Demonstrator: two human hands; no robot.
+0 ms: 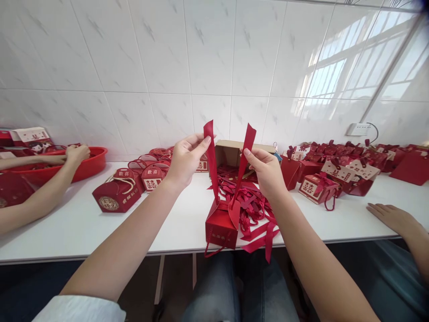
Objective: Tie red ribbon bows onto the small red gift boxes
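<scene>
White tiled wall (167, 53) at the back, light coming off it on the right, and a long white desk (177, 223) in front loaded with red boxes. Middle of it all, near edge: a small red box (222, 228) with a cord handle (208, 255) dangling past the edge, and two ribbon tails rising from its top. The person's left hand (189, 158) has its fingers pinched on the left ribbon tail (210, 165), the right hand (264, 167) likewise grips the right ribbon tail (247, 143), both up above the box and apart. Can't tell if it's one strip. Just right of the box there's a messy ribbon pile (253, 201), with a cardboard carton (228, 144) on the far side. More gift boxes (117, 190) sit left, and a bunch of tagged boxes (338, 172) right. Far left, someone else's hand (77, 154) is over a red basin (95, 164); far right, another person's hand (390, 217) rests on the desk.
</scene>
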